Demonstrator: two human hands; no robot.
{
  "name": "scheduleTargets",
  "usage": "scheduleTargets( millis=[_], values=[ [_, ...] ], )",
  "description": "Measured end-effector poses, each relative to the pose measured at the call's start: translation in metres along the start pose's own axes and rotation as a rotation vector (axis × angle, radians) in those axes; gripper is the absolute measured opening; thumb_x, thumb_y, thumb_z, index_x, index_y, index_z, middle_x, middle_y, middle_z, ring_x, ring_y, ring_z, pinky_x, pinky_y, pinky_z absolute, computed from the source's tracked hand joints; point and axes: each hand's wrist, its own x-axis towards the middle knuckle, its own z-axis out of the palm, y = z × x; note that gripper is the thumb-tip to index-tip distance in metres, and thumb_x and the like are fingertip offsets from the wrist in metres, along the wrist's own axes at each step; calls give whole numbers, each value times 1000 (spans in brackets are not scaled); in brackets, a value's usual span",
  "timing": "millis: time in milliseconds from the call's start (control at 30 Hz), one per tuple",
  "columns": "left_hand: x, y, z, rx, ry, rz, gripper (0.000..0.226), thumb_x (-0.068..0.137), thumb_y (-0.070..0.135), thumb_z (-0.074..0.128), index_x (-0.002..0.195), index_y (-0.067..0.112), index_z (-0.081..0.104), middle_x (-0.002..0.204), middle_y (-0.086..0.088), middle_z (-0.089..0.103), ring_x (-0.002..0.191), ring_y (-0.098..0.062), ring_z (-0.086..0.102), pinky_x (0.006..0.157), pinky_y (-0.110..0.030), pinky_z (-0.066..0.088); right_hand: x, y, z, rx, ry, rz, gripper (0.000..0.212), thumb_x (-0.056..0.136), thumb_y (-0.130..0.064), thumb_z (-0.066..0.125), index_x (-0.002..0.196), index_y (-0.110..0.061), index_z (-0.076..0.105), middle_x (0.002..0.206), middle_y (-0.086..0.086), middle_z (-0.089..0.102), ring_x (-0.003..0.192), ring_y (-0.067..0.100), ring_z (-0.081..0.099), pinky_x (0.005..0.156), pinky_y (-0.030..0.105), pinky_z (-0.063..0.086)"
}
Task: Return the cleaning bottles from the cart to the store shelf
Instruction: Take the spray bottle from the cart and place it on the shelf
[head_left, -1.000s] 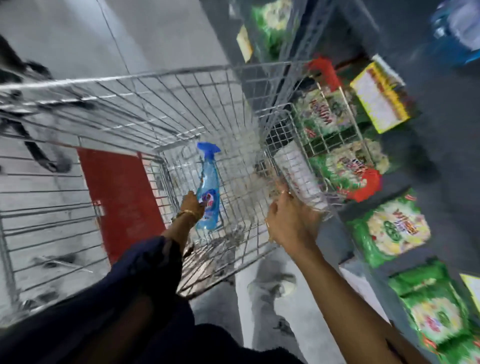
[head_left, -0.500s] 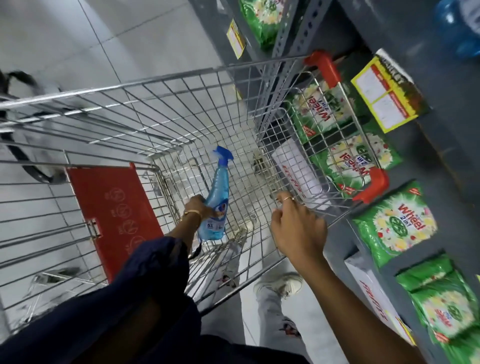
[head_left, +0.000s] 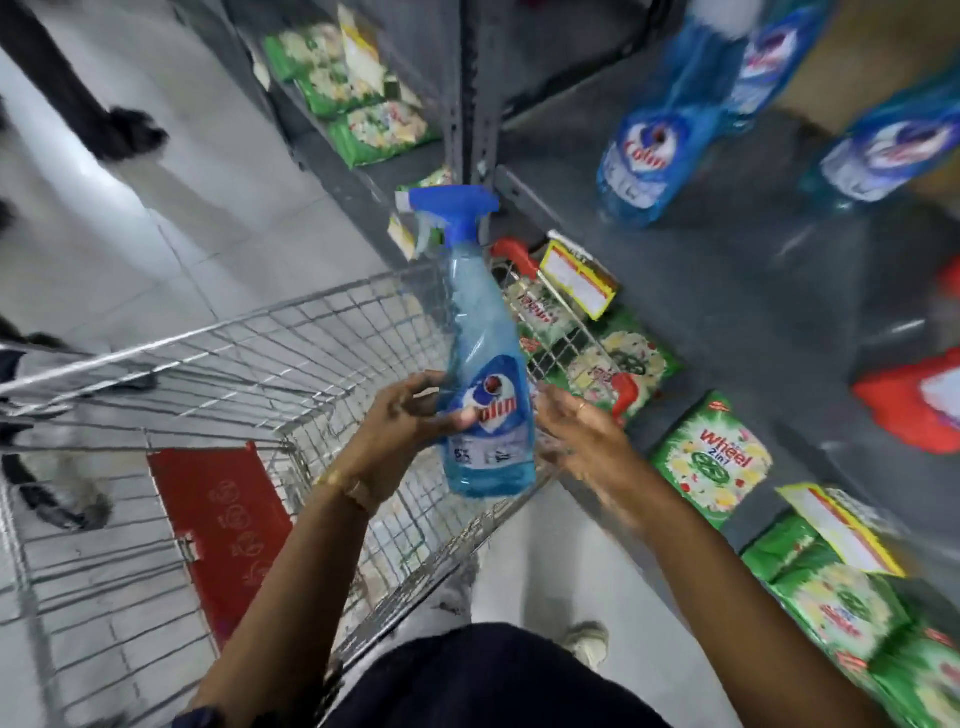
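Above the wire cart, the left hand grips a blue-filled spray bottle; the right hand spreads open.

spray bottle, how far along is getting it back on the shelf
Done: the spray bottle is up out of the cart, and similar blue bottles already stand on the shelf. In hand: the left hand grips it upright above the cart; the right hand is open beside it, contact unclear. Left: carrying it across and setting it on the shelf.
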Motion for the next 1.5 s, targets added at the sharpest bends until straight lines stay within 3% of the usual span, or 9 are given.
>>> scheduleTargets(
  millis=[300, 533, 700, 867, 967, 1133, 1267, 1400, 1500],
  values=[
    [-26, 18, 111, 112, -351, 23, 48, 79, 9, 59, 121, -12, 53, 104, -22, 67, 94, -28, 63, 79, -30, 56, -99, -16, -59, 240, 185, -218, 37, 78, -27, 60, 110, -9, 65, 99, 6, 76, 88, 19, 72, 61, 30, 58],
    [-18, 8, 157, 236, -371, -54, 34, 98, 10, 42, 126, -5, 52, 117, -21, 61, 101, -25, 60, 84, -25, 56, -122, -2, -93, 216, 346, -224, 20, 92, -19, 54, 105, -10, 66, 97, 5, 76, 87, 20, 72, 67, 36, 61],
    [10, 23, 183, 335, -349, 73, 34, 97, 9, 45, 128, -2, 52, 126, -23, 61, 112, -31, 58, 102, -46, 46, -109, -15, -110, 210, 449, -364, 16, 92, -16, 54, 104, -14, 66, 87, -5, 78, 84, 13, 72, 72, 35, 60],
    [56, 62, 218, 393, -400, 416, 30, 96, 5, 45, 125, 5, 54, 115, -11, 64, 103, -17, 62, 83, -18, 56, -74, -59, -121, 233, 557, -605, 21, 95, -9, 48, 103, -19, 65, 88, -7, 78, 83, 9, 71, 70, 27, 60],
    [84, 71, 235, 377, -379, 503, 35, 97, 1, 42, 130, 11, 46, 124, -10, 56, 104, -14, 59, 84, -15, 54, -52, -79, -134, 195, 636, -692, 24, 96, -6, 47, 114, -12, 61, 115, 17, 69, 105, 29, 66, 92, 48, 54],
    [121, 70, 253, 411, -369, 527, 37, 97, -1, 39, 134, -5, 42, 139, -28, 47, 122, -34, 53, 104, -45, 46, -24, -86, -160, 96, 760, -732, 37, 95, -1, 47, 132, -2, 50, 128, 19, 61, 117, 33, 59, 101, 53, 46],
    [130, 69, 267, 403, -348, 617, 35, 95, 7, 45, 130, 10, 44, 125, -11, 52, 98, 4, 62, 79, -9, 52, -15, -88, -173, 81, 797, -745, 40, 95, -4, 48, 134, -3, 47, 130, 17, 60, 118, 27, 59, 102, 48, 47],
    [141, 65, 268, 458, -305, 689, 36, 96, -2, 43, 132, -3, 46, 125, -5, 51, 110, -14, 54, 79, -1, 48, -10, -90, -177, 60, 787, -782, 39, 95, -4, 48, 134, -5, 47, 130, 11, 59, 113, 19, 60, 95, 30, 51],
    [143, 61, 261, 461, -297, 714, 37, 96, 0, 43, 133, -3, 45, 126, -4, 51, 112, -15, 52, 81, -2, 47, -8, -85, -176, 30, 761, -783, 41, 94, -8, 50, 135, -6, 47, 132, 12, 59, 118, 20, 59, 98, 34, 50]
  ],
)
